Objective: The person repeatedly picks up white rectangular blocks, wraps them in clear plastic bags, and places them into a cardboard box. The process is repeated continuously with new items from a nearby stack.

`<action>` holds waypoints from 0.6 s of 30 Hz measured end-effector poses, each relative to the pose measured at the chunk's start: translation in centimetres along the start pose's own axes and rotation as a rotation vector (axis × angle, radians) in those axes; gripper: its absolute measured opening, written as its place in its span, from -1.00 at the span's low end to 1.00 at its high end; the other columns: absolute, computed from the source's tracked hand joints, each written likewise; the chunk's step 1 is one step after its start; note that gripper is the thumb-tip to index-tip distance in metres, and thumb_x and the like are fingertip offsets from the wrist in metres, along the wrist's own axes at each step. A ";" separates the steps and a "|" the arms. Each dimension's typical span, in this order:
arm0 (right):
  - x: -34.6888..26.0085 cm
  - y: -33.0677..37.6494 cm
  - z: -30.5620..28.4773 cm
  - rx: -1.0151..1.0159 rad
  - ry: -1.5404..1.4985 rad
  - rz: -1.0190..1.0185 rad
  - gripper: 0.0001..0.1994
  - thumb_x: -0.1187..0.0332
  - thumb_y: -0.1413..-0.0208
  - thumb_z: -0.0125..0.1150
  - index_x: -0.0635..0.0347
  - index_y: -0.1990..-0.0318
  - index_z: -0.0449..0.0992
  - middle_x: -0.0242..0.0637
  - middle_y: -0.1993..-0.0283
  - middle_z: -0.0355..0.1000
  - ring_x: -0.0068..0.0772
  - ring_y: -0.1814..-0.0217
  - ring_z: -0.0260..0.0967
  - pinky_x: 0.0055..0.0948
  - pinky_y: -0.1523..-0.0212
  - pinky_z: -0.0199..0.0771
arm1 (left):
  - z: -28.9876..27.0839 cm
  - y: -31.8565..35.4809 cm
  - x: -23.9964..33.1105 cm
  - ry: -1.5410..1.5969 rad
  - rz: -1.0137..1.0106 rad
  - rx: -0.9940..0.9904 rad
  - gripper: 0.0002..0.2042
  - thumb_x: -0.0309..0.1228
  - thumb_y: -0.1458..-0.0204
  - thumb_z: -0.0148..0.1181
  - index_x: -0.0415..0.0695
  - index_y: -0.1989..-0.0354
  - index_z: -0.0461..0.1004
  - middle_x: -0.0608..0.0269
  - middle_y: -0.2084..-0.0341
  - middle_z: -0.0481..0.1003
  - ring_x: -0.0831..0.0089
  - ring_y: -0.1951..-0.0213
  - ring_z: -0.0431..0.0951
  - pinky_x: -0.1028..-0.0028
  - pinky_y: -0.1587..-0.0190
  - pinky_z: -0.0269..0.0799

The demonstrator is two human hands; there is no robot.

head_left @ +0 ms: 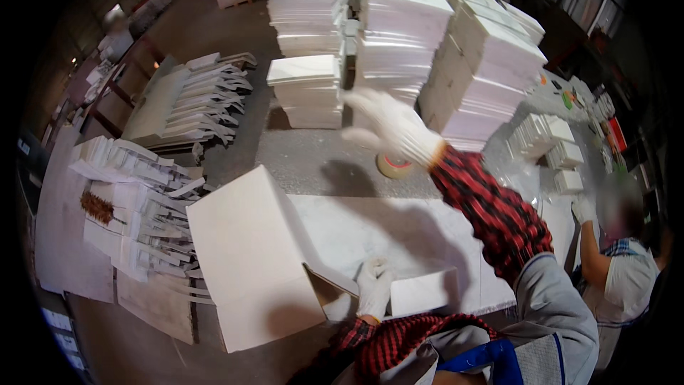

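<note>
My right hand (392,125), in a white knitted glove, is stretched out above the grey table with its fingers apart, slightly blurred. It hangs next to a short stack of white boards (306,93); whether the fingertips touch it I cannot tell. A roll of tape (394,165) lies under the wrist. Near the table's front edge my left hand (374,289), also gloved, is closed with curled fingers. To its left stands a large tilted white carton (256,264) with a brown inner flap; to its right is a small white box (425,292). What the fingers hold is hidden.
Tall stacks of white boards (402,36) stand at the back. Bundles of white cardboard strips (142,228) lie at the left, with more on a pallet behind. At the right, a co-worker's gloved hand (584,209) is near small white boxes (568,182).
</note>
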State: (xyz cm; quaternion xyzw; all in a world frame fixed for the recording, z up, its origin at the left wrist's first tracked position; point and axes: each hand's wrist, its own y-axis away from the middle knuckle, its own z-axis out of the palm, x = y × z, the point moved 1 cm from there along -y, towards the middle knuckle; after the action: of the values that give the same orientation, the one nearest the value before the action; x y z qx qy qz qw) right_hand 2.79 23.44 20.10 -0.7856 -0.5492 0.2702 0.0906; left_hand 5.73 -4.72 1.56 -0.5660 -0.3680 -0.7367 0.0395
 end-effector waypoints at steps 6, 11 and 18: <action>6.2 -16.6 5.9 -0.093 0.345 -0.107 -0.17 -0.10 -0.05 0.44 0.09 -0.39 0.27 0.04 -0.35 0.31 0.22 -0.34 0.32 0.05 -0.30 0.38 | 0.1 -0.4 -0.1 -0.072 0.090 -0.063 -0.64 -0.49 -0.11 0.31 -0.34 -0.08 0.50 0.13 0.16 0.61 0.45 0.13 0.60 0.45 0.00 0.51; 5.9 -20.3 9.2 -0.343 0.294 0.021 -0.20 -0.04 -0.01 0.46 -0.11 -0.40 0.28 0.10 -0.27 0.35 0.23 -0.35 0.27 0.06 -0.30 0.35 | -0.4 -0.2 -0.7 -0.165 0.069 -0.068 -0.63 -0.40 -0.18 0.27 -0.30 -0.12 0.46 0.08 0.23 0.64 0.37 0.18 0.64 0.39 0.06 0.54; 5.3 -16.0 7.3 0.062 0.372 -0.021 -0.29 0.05 0.06 0.49 -0.15 -0.30 0.39 0.02 -0.15 0.43 0.15 -0.21 0.37 0.02 -0.17 0.44 | 0.3 0.2 -0.7 -0.008 0.054 -0.012 -0.73 -0.56 -0.14 0.30 -0.33 -0.01 0.51 0.18 0.28 0.64 0.51 0.19 0.61 0.50 0.06 0.53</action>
State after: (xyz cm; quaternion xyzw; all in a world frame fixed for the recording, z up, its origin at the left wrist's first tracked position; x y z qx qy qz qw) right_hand -12.73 33.30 19.33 -0.8131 -0.5225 0.1363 0.2174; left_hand 6.33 -4.95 1.11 -0.5789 -0.3483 -0.7352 0.0543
